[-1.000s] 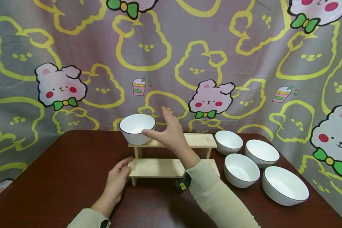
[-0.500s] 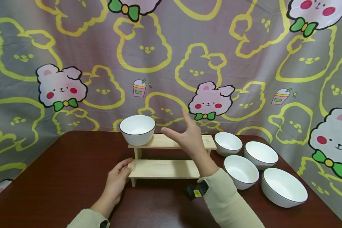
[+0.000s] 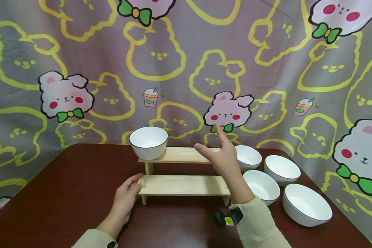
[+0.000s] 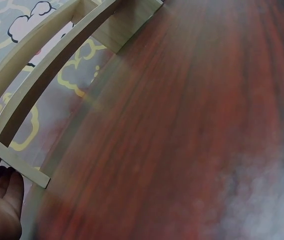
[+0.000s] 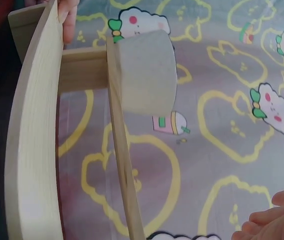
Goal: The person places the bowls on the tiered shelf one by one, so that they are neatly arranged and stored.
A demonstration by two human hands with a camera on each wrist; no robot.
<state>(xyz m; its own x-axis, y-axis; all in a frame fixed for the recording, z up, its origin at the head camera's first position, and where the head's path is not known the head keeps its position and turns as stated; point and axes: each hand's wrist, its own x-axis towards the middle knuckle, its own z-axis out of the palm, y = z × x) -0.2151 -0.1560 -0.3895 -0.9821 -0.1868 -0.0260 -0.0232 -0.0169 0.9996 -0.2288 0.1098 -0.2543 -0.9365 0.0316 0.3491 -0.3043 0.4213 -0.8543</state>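
Observation:
A two-step wooden display stand stands on the table. On the left end of its upper board sits a white bowl with a dark rim, upright; the right wrist view shows this bowl from the side. My left hand holds the left end of the lower board, and in the left wrist view the hand is beside the stand's leg. My right hand is raised before the upper board's right end, thumb and forefinger spread apart, holding nothing.
Several white bowls stand at the right: a back one partly behind my right hand, a middle one, one farther right and a large one. A patterned curtain hangs behind the dark red table.
My right hand has moved away from the bowl on the upper board, to the right toward the other bowls. That bowl stays where it was, and my left hand remains on the stand.

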